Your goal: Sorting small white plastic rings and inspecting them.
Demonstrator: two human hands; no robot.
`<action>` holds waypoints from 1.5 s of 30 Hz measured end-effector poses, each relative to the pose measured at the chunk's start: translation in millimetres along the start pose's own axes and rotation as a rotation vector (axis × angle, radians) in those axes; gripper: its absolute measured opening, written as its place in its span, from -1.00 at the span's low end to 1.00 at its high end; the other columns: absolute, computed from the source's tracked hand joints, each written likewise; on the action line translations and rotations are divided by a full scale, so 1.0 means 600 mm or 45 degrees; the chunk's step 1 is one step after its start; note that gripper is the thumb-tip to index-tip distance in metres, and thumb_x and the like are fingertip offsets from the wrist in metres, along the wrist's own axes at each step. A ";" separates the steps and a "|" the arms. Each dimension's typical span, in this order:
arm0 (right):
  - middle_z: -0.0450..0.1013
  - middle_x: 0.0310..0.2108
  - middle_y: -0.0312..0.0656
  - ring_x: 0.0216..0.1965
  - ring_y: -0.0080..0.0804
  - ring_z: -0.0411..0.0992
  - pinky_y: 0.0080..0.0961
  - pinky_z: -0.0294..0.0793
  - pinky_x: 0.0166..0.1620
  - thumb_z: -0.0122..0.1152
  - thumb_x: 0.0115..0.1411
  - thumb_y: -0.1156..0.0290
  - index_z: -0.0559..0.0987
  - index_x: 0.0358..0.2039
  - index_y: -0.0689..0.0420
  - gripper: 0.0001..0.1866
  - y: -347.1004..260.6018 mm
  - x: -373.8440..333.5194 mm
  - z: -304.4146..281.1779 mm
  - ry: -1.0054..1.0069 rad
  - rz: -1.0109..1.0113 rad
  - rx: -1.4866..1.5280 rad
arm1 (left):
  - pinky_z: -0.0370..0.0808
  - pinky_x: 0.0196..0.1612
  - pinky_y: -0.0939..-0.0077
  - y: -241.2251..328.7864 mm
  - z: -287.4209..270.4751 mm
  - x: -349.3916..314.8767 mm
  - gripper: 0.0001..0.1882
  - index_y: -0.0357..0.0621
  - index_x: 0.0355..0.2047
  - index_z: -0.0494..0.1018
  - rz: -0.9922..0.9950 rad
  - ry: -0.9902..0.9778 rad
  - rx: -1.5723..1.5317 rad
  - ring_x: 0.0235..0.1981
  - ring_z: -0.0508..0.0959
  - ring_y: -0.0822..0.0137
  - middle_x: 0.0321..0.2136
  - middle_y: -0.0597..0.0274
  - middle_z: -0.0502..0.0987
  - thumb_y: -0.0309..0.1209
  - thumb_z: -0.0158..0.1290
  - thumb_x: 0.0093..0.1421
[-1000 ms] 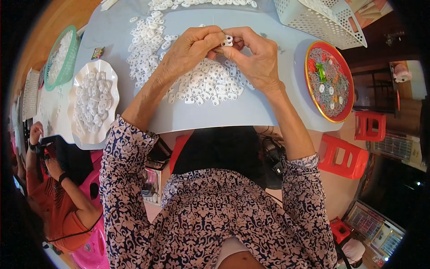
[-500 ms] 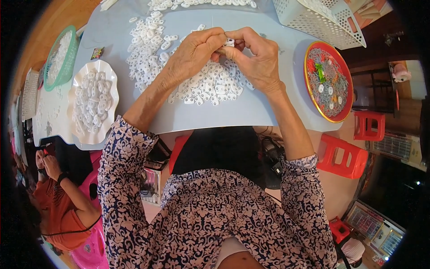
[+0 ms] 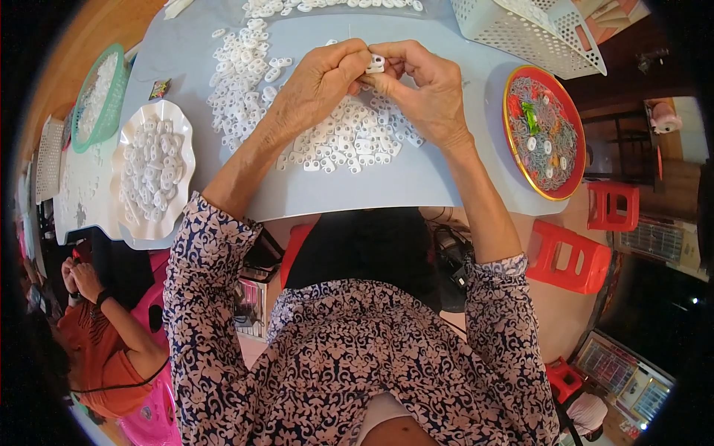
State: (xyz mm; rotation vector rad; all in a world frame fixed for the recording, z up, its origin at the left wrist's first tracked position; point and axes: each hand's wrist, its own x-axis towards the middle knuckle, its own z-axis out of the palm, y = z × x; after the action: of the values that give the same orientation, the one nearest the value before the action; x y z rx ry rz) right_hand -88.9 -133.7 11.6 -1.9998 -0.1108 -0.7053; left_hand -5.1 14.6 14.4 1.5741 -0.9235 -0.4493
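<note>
My left hand (image 3: 321,83) and my right hand (image 3: 429,95) meet over the table, fingertips pinched together. Between them is a small white plastic piece with holes (image 3: 377,64), its end showing beside my right fingers. My left thumb and fingers press at its left side; whatever else they hold is hidden. Directly below and behind both hands spreads a loose heap of similar white plastic pieces (image 3: 349,145). More white oval pieces (image 3: 236,89) trail away to the left of my left hand.
At left stand a scalloped white dish (image 3: 189,141) of white pieces and a green basket (image 3: 114,108). On the right are a red gold-rimmed tray (image 3: 578,149) of small grey parts and a perforated white basket (image 3: 506,39). Red stools (image 3: 569,260) stand below; a person in orange (image 3: 111,349) sits at left.
Both hands have shifted very slightly, and the white piece shows a little more between the fingertips. The grip looks the same; the heap has not visibly changed.
</note>
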 end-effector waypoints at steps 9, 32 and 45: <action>0.50 -0.54 -0.24 -0.52 -0.54 0.47 -0.64 0.48 -0.40 0.37 -0.09 0.49 0.52 -0.38 0.21 -0.76 -0.019 0.000 -0.002 -0.017 -0.107 -0.195 | 0.32 -0.43 0.62 0.001 0.003 -0.003 -0.71 -0.24 -0.46 0.35 -0.047 -0.007 0.069 -0.53 0.32 0.53 -0.61 0.35 0.32 -0.30 -0.20 0.31; 0.52 -0.57 -0.27 -0.55 -0.66 0.41 -0.69 0.42 -0.46 0.23 0.06 0.51 0.57 -0.32 0.24 -0.85 0.004 0.001 -0.002 -0.040 0.073 0.174 | 0.24 -0.52 0.55 -0.004 0.000 0.003 -0.70 -0.22 -0.52 0.30 0.116 -0.009 0.071 -0.60 0.25 0.50 -0.67 0.34 0.27 -0.30 -0.22 0.29; 0.50 -0.58 -0.19 -0.56 -0.56 0.45 -0.60 0.43 -0.44 0.16 0.04 0.51 0.55 -0.38 0.21 -0.89 -0.020 0.036 -0.030 0.207 -0.147 -0.177 | 0.29 -0.44 0.63 -0.001 -0.008 -0.013 -0.86 -0.27 -0.44 0.37 0.028 0.099 -0.091 -0.53 0.32 0.53 -0.60 0.35 0.35 -0.45 -0.11 0.20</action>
State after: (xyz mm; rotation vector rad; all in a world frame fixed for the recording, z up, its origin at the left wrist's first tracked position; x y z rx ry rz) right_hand -82.8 -146.7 38.6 -2.0712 -0.0834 -0.9697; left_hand -6.2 23.9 13.6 1.5049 -0.8561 -0.3985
